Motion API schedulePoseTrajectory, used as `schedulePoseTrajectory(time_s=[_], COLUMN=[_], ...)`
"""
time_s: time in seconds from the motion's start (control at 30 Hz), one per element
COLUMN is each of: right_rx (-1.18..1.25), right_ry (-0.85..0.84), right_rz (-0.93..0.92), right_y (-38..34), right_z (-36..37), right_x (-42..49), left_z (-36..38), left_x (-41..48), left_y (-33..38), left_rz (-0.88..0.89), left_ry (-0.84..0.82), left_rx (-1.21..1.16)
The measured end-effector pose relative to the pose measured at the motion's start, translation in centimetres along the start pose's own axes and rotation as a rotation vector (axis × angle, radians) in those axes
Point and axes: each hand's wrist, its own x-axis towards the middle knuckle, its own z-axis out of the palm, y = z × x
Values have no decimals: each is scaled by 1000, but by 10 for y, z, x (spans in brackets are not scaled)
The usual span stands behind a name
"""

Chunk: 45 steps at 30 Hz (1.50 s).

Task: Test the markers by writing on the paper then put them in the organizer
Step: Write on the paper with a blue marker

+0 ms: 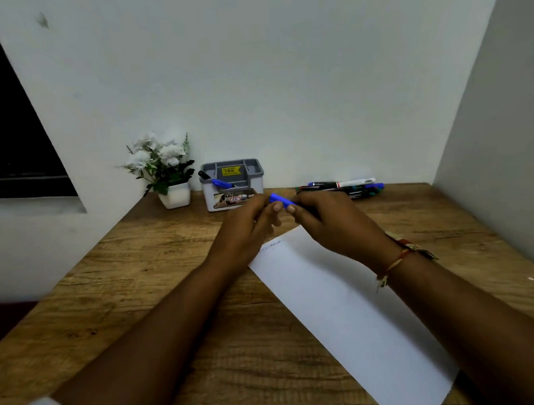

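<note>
The left hand [248, 222] and the right hand [325, 221] are holding one blue marker [287, 202] above the far end of the paper [342, 306], near the far edge of the table [170, 269]. The left grip is pinching the blue cap [276, 198]; the right grip is curling around the barrel. Just behind, the grey organizer [232, 184] is carrying a yellow sticker [230, 170] that seems to read "49.00". Its front label [234, 199] is too blurred. More markers [345, 187] are lying along the far edge.

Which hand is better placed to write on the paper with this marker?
Right, probably: the right hand grips the marker by its barrel over the paper, while the left hand only pinches the blue cap.
</note>
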Motion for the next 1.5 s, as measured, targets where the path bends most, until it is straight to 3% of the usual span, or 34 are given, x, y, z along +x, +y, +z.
schedulePoseTrajectory(time_s=[0.37,0.53,0.63,0.77,0.93,1.0,1.33,1.5], right_rx=[96,111,98,321,911,1007,694,526], right_ry=[67,-45,-142,-120,-31,-25,100,77], right_rz=[15,43,112,234,605,649,587,584], right_y=[4,3,6,18,14,13,16,17], right_z=[10,8,9,11,11,14,32,39], right_x=[-4,-5,-8,-15,-11,-11,-4,-2], left_z=[8,9,4,-7,-5,-3,-4,-5], left_x=[2,2,6,13,12,10,9,11], left_y=[-2,-1,-2,-8,-17,-20,-24,-26], left_rz=[-92,-142,-240,-358,-385,-340,-161,-142], left_ry=[60,65,168,351,265,168,-257,-379], left_rx=[-206,-283,-451,-663,-375,-211,351,408])
